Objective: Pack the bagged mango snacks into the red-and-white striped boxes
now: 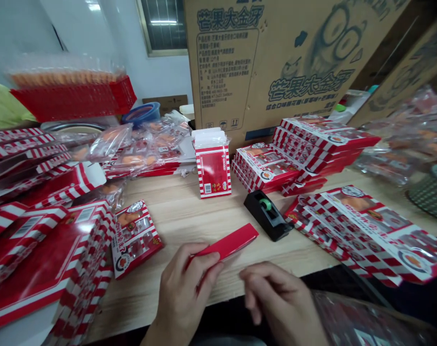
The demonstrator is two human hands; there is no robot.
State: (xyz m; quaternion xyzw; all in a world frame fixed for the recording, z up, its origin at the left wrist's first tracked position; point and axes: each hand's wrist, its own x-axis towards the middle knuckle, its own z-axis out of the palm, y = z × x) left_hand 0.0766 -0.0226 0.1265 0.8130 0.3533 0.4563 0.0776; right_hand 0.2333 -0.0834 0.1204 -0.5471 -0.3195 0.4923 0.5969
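My left hand is closed around a small red carton, whose narrow plain side faces up. Just to its right, my right hand is apart from the carton, its fingers curled in and pressed together; whatever may be between them is hidden. A black tape dispenser with a green roll stands on the table beyond my right hand. To the left of my left hand lies a red-and-white striped box with clear windows. Another striped carton stands upright behind, its top flaps raised and clear plastic showing inside.
Stacked window boxes lie at right and behind the dispenser. Striped cartons pile up at left. Clear bags of orange pieces lie at the back. A large brown cardboard box stands behind the table.
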